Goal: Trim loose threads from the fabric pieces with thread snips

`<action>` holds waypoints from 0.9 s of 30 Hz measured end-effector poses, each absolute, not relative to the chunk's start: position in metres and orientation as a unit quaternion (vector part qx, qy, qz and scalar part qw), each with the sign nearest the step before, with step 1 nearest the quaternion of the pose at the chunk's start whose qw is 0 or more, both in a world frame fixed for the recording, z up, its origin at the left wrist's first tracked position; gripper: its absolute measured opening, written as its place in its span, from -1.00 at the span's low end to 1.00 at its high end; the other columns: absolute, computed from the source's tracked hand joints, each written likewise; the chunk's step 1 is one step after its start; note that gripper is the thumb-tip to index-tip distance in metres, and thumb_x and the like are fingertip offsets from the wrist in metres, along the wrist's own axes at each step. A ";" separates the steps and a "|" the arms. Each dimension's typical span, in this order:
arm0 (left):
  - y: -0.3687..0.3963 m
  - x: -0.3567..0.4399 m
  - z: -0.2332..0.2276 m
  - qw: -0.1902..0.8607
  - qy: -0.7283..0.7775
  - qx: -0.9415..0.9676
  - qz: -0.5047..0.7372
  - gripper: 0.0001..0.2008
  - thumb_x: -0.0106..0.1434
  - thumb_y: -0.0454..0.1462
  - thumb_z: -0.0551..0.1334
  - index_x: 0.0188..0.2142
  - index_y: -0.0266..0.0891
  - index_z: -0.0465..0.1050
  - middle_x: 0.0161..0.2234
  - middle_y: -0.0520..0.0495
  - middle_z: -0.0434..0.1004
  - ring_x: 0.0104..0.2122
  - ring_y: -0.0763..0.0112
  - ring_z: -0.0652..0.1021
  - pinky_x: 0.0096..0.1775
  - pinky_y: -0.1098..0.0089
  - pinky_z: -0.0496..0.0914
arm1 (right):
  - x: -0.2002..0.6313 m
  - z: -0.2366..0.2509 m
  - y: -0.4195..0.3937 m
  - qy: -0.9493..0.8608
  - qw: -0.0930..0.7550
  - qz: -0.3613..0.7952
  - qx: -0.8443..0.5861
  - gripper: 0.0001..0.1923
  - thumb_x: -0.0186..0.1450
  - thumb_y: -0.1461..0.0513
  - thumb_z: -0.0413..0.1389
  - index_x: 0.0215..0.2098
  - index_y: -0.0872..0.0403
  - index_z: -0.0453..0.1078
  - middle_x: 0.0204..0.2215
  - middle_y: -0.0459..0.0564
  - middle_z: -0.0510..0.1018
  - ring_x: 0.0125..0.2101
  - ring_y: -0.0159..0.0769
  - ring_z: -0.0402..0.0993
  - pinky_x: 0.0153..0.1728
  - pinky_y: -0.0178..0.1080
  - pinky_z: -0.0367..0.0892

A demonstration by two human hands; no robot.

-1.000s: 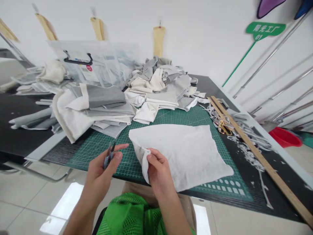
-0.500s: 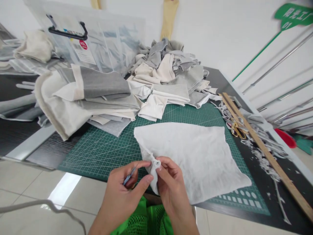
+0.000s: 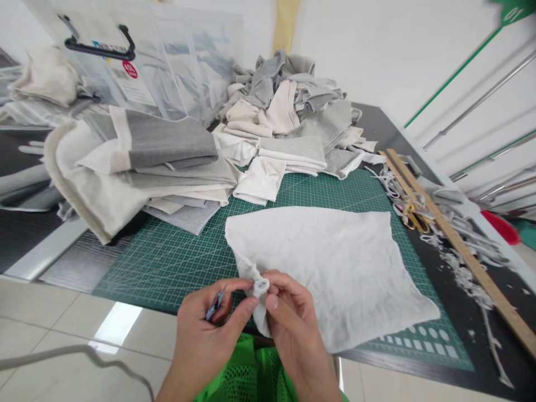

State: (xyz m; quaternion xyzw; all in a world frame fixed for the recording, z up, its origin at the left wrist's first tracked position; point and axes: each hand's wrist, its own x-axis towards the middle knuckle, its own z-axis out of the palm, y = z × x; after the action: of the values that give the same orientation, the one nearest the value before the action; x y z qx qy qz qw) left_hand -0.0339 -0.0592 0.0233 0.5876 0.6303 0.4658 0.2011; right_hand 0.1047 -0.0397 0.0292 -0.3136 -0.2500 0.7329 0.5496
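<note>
A pale grey piece of fabric (image 3: 326, 268) lies spread over the green cutting mat (image 3: 176, 262), its left edge bunched up at the front. My left hand (image 3: 209, 329) pinches that gathered edge between thumb and index finger. Tucked in the curled fingers of the same hand is a small bluish tool (image 3: 215, 305), mostly covered, so its kind is unclear. From the other side my right hand (image 3: 293, 321) grips the bunched edge too, thumb and fingers close together. A small twisted loop of fabric shows between the fingertips.
Folded grey and cream fabrics (image 3: 176, 145) are stacked at left, with a heap of cloth (image 3: 285, 100) behind. A clear plastic box (image 3: 176, 61) stands at the back. Gold-handled scissors (image 3: 414, 218), a long wooden ruler (image 3: 456, 245) and thread scraps (image 3: 456, 268) lie along the right.
The view has shifted slightly. Both hands stay at the bunched edge; my right thumb has eased back a little and the twisted loop shows more openly.
</note>
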 end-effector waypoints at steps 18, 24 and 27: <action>-0.054 -0.038 0.030 0.236 0.566 0.611 0.500 -0.90 0.27 -0.27 0.32 -0.27 -0.05 0.65 -0.42 0.16 0.69 -0.61 0.59 0.53 -0.53 0.59 0.38 | 0.101 0.029 -0.036 -0.229 0.529 0.738 -0.350 -0.82 0.09 0.20 0.47 -0.33 -0.01 0.67 -0.48 -0.13 0.64 -0.45 -0.51 0.48 -0.35 -0.48 0.36; -0.065 -0.044 0.020 0.334 0.546 0.573 0.511 -0.69 0.42 -0.13 0.16 0.05 -0.13 0.57 -0.61 0.11 0.35 -0.63 0.52 0.32 -0.56 0.47 0.22 | 0.107 0.028 -0.030 -0.179 0.510 0.766 -0.347 -0.75 0.00 0.16 0.50 -0.37 0.03 0.65 -0.50 -0.13 0.63 -0.50 -0.46 0.45 -0.43 -0.42 0.35; -0.067 -0.048 0.026 0.357 0.518 0.573 0.525 -0.55 0.46 -0.05 0.06 0.19 -0.18 0.46 -0.57 0.06 0.34 -0.59 0.47 0.32 -0.53 0.42 0.23 | 0.109 0.026 -0.029 -0.180 0.502 0.774 -0.342 -0.75 0.03 0.14 0.49 -0.34 0.00 0.65 -0.47 -0.11 0.65 -0.49 -0.40 0.48 -0.40 -0.34 0.39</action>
State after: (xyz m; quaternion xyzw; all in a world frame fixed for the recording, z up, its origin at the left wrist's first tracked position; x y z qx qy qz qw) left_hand -0.0477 -0.0672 0.0265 0.5728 0.5184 0.5252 0.3568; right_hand 0.1091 -0.0293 0.0264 -0.3423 -0.1802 0.7736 0.5018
